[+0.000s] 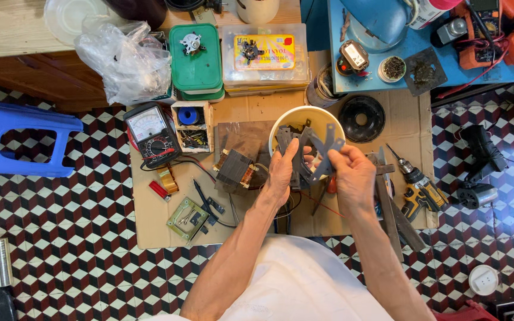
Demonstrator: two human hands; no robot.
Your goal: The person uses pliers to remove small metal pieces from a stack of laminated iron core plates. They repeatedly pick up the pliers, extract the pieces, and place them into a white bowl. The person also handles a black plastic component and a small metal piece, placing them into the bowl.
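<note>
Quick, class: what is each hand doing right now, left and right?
Left hand: closed on a stack of grey metal plates.
Right hand: closed on one grey metal plate.

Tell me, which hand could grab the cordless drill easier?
Probably the right hand. The cordless drill lies on the cardboard just beside it, while the left hand is further off, across the metal plates. Both hands' fingers are on those plates now, so one must let go first.
</note>
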